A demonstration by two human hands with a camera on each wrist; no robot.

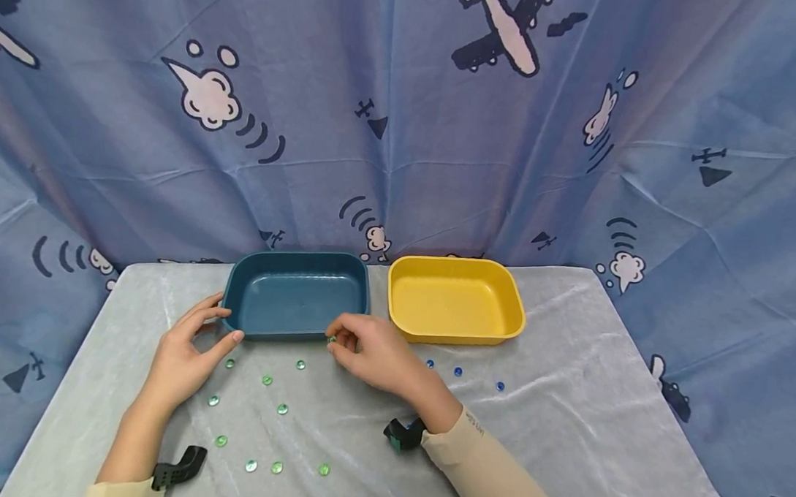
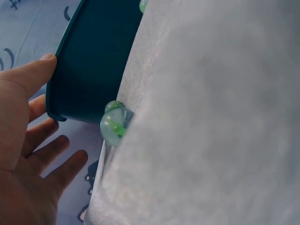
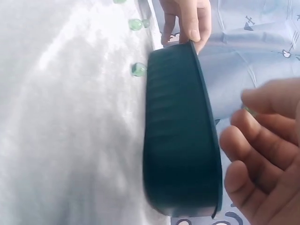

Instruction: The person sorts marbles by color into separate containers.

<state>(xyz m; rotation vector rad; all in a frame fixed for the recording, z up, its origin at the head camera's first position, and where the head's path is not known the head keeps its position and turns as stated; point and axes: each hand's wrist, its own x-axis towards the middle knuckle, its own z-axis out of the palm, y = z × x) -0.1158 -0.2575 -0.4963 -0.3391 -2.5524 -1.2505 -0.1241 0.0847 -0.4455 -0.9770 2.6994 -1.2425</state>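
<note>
A dark teal tray point(image 1: 295, 332) stands at the back left of the table. My left hand point(image 1: 184, 355) rests at its left front corner, thumb against the rim and the other fingers loosely spread in the left wrist view. My right hand point(image 1: 382, 355) is by the tray's front right corner, pinching a small green glass marble point(image 1: 332, 339) between thumb and index finger. That marble is mostly hidden by the fingertips. Several clear-green marbles point(image 1: 267, 380) lie scattered on the cloth in front of the teal tray.
To the right of the teal tray stands a yellow tray point(image 1: 460, 341). Blue marbles point(image 1: 458, 372) lie in front of it, near my right forearm. A grey cloth point(image 1: 575, 418) covers the table, and a patterned blue curtain point(image 1: 313, 76) hangs behind.
</note>
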